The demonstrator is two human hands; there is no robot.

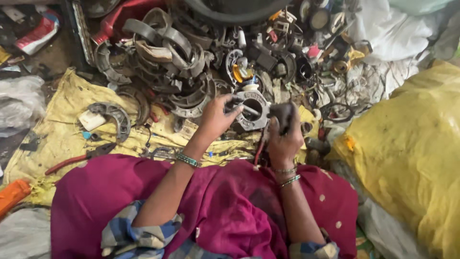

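Head view: left hand [215, 119] fingers gripping round metal part [252, 111], right hand [283, 134] clenched around dark tool handle [282, 115].

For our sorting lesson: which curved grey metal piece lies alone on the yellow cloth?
The curved grey piece left of the left hand, beside a white block; the others are heaped together.

Hidden in part behind the right hand [283, 136]: a dark tool handle, kind unclear. Cut off at the left edge: an orange cylinder-shaped object [12, 195]. Blurred beyond telling: small tangled parts in the grey scrap-metal heap [297, 52].
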